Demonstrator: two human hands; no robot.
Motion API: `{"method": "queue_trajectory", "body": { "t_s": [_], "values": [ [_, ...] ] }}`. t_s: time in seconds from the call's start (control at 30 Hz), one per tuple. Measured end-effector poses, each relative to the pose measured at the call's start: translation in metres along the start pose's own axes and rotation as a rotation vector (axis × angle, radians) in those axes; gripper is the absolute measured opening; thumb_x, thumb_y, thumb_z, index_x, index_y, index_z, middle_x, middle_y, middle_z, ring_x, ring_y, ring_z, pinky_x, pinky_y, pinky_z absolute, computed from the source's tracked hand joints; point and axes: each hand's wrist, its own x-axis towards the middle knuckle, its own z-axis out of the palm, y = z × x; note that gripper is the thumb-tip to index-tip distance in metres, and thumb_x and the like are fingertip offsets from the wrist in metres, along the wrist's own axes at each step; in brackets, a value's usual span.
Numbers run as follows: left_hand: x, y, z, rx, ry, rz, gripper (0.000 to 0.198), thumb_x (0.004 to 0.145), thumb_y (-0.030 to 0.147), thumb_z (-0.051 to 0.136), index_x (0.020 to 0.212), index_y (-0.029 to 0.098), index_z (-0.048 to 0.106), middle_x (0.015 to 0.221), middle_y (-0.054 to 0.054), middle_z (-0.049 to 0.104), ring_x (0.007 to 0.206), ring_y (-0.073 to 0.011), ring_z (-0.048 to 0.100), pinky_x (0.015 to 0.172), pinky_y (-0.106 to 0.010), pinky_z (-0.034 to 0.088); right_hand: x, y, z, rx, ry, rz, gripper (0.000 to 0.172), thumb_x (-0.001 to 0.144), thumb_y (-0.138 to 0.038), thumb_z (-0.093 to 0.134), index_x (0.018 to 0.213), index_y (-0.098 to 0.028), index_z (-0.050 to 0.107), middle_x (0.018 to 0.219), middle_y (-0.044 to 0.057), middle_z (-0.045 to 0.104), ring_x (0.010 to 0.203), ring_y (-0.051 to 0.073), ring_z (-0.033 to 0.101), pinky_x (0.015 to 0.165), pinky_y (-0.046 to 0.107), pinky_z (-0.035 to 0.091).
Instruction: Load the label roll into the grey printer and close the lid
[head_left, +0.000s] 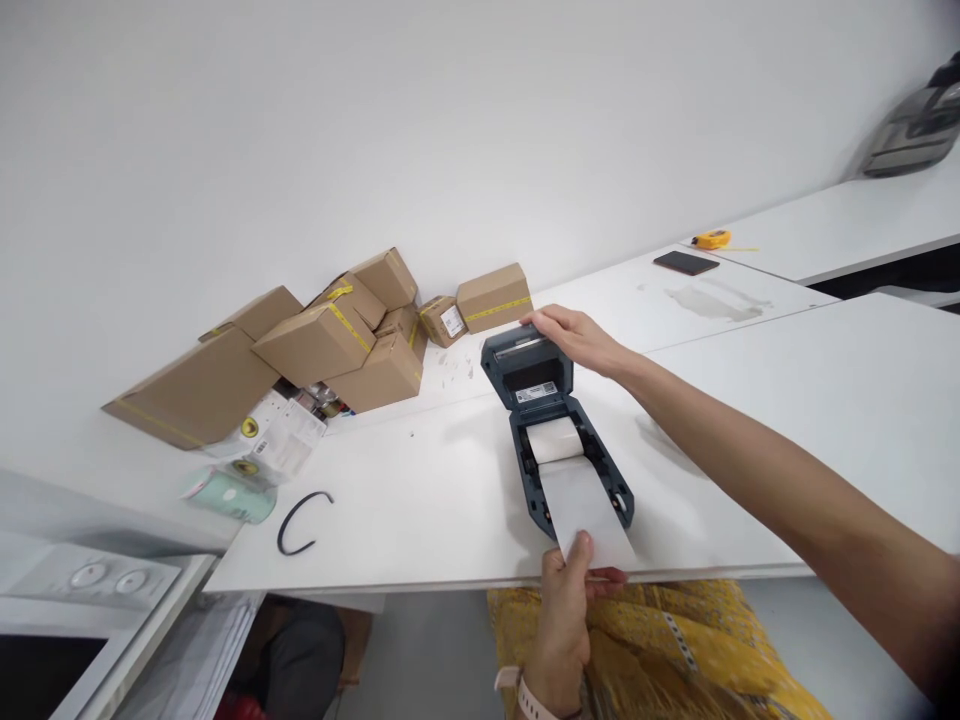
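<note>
A dark grey label printer [611, 465] stands on the white table with its lid [495, 350] raised. Inside it sits a white paper roll [555, 438], and a strip of label paper [581, 495] runs from the roll over the front toward the table edge. My left hand [566, 610], with a pink band at the wrist, pinches the strip's free end, thumb on top and fingers beneath. Reaching in from the right, my right hand [574, 335] grips the top edge of the lid; some of its fingers are hidden behind the lid.
Several cardboard boxes [315, 340] are piled against the wall at left. Nearby are plastic packets [277, 435], a mint-green cylinder [232, 497] and a black headband-like hoop [281, 525]. Farther right lie a dark flat tablet-like object [686, 262] and a yellow tape measure [711, 240].
</note>
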Motion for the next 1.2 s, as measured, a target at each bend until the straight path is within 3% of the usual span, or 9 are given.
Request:
{"method": "queue_trajectory", "body": {
  "t_s": [0.13, 0.23, 0.4, 0.67, 0.83, 0.93, 1.03, 1.13, 1.2],
  "values": [
    [-0.001, -0.002, -0.001, 0.012, 0.005, -0.011, 0.066, 0.055, 0.069, 0.086, 0.084, 0.018, 0.057, 0.083, -0.008, 0.073, 0.062, -0.022, 0.072, 0.065, -0.036, 0.059, -0.083, 0.0, 0.003, -0.072, -0.01, -0.24, 0.036, 0.101, -0.044, 0.043, 0.124, -0.028, 0.064, 0.129, 0.009, 0.065, 0.125, 0.028, 0.057, 0.109, 0.047, 0.043],
    [-0.004, -0.002, 0.0, 0.014, -0.03, -0.018, 0.065, 0.057, 0.071, 0.084, 0.086, 0.019, 0.056, 0.083, -0.007, 0.073, 0.063, -0.0227, 0.072, 0.067, -0.037, 0.059, -0.143, 0.014, 0.013, -0.17, 0.009, -0.304, 0.039, 0.101, -0.036, 0.045, 0.138, -0.033, 0.053, 0.145, 0.01, 0.054, 0.138, 0.03, 0.047, 0.114, 0.053, 0.04],
    [-0.009, -0.002, 0.0, 0.03, -0.05, -0.024, 0.066, 0.06, 0.07, 0.082, 0.092, 0.018, 0.057, 0.083, -0.006, 0.072, 0.063, -0.0234, 0.072, 0.07, -0.039, 0.059, -0.201, 0.042, 0.032, -0.317, 0.022, -0.352, 0.054, 0.098, -0.026, 0.05, 0.15, -0.037, 0.039, 0.156, 0.009, 0.043, 0.147, 0.032, 0.037, 0.115, 0.057, 0.04],
    [-0.007, -0.003, -0.003, 0.04, -0.044, -0.026, 0.063, 0.063, 0.068, 0.081, 0.094, 0.018, 0.059, 0.085, -0.006, 0.073, 0.063, -0.0217, 0.072, 0.071, -0.037, 0.059, -0.218, 0.042, 0.04, -0.333, 0.053, -0.313, 0.051, 0.096, -0.023, 0.052, 0.144, -0.036, 0.045, 0.155, 0.008, 0.045, 0.147, 0.033, 0.037, 0.112, 0.059, 0.043],
    [-0.006, -0.006, -0.005, 0.101, -0.034, -0.007, 0.066, 0.064, 0.072, 0.078, 0.096, 0.016, 0.063, 0.083, -0.007, 0.074, 0.064, -0.0226, 0.071, 0.068, -0.036, 0.057, -0.226, 0.048, 0.049, -0.271, 0.129, -0.31, 0.043, 0.096, -0.019, 0.051, 0.136, -0.034, 0.055, 0.145, 0.009, 0.056, 0.142, 0.033, 0.044, 0.106, 0.059, 0.047],
    [-0.006, -0.003, -0.014, 0.311, -0.144, 0.026, 0.062, 0.071, 0.075, 0.069, 0.087, 0.015, 0.07, 0.08, -0.009, 0.076, 0.067, -0.0235, 0.071, 0.071, -0.036, 0.056, -0.227, 0.049, 0.057, -0.196, 0.262, -0.262, 0.031, 0.096, -0.017, 0.049, 0.116, -0.034, 0.066, 0.127, 0.008, 0.067, 0.132, 0.032, 0.054, 0.099, 0.058, 0.051],
    [-0.005, 0.008, -0.032, 0.628, -0.248, 0.079, 0.066, 0.081, 0.077, 0.054, 0.064, 0.016, 0.071, 0.059, -0.008, 0.069, 0.058, -0.0218, 0.065, 0.066, -0.034, 0.051, -0.226, 0.048, 0.064, -0.139, 0.369, -0.201, 0.019, 0.095, -0.017, 0.057, 0.1, -0.031, 0.069, 0.113, 0.007, 0.072, 0.122, 0.03, 0.058, 0.096, 0.055, 0.052],
    [-0.001, 0.022, -0.045, 0.662, 0.008, 0.25, 0.072, 0.087, 0.078, 0.041, 0.046, 0.021, 0.056, 0.045, -0.003, 0.054, 0.049, -0.0175, 0.055, 0.06, -0.032, 0.046, -0.227, 0.047, 0.07, -0.047, 0.408, -0.091, 0.011, 0.092, -0.023, 0.065, 0.1, -0.03, 0.068, 0.109, 0.006, 0.072, 0.119, 0.028, 0.059, 0.1, 0.053, 0.049],
    [0.005, 0.032, -0.046, 0.55, 0.254, 0.442, 0.065, 0.088, 0.076, 0.045, 0.059, 0.02, 0.06, 0.06, -0.004, 0.063, 0.065, -0.019, 0.062, 0.07, -0.031, 0.05, -0.228, 0.048, 0.074, 0.08, 0.44, 0.069, 0.022, 0.091, -0.031, 0.068, 0.112, -0.031, 0.066, 0.121, 0.007, 0.068, 0.124, 0.028, 0.057, 0.106, 0.053, 0.046]
  ]
}}
